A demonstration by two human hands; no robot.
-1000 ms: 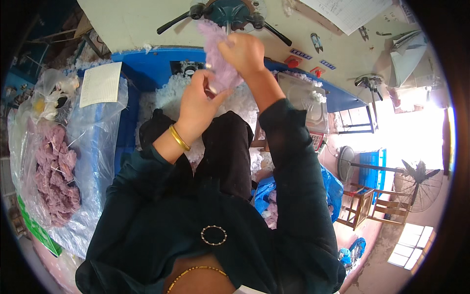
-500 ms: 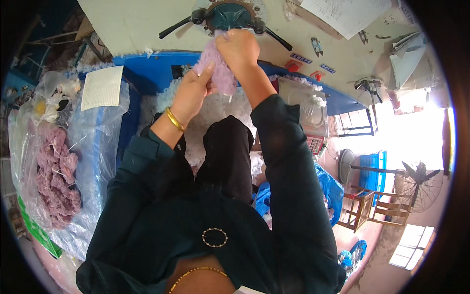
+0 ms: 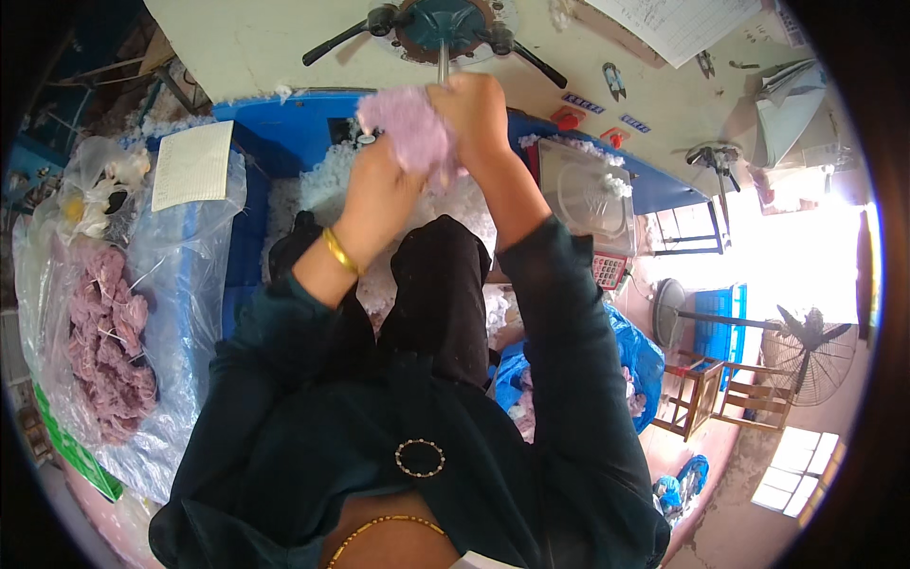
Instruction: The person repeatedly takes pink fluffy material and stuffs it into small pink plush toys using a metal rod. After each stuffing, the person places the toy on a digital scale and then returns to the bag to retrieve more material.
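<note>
A fuzzy lilac plush piece point(image 3: 409, 128) is between my two hands, just on my side of a dark green machine head point(image 3: 441, 24). A thin metal tube point(image 3: 443, 63) points out of the head toward me, and its end is hidden by my right hand. My left hand point(image 3: 379, 185) is closed on the lower left part of the plush. My right hand point(image 3: 477, 109) grips its upper right side by the tube. Whether the tube is inside the plush cannot be seen. Black lever handles point(image 3: 538, 68) stick out on both sides of the head.
White fluffy filling point(image 3: 455, 204) lies below my hands. At left, pink plush pieces point(image 3: 109, 351) fill a clear plastic bag, beside a paper sheet point(image 3: 194, 166). On the right are red knobs point(image 3: 567, 118), a scale point(image 3: 607, 270), a blue bag point(image 3: 640, 360) and a standing fan point(image 3: 806, 356).
Both hands have drawn the plush toward me, away from the machine head, baring the metal tube. The plush has swung up and left, and my left hand has turned over it.
</note>
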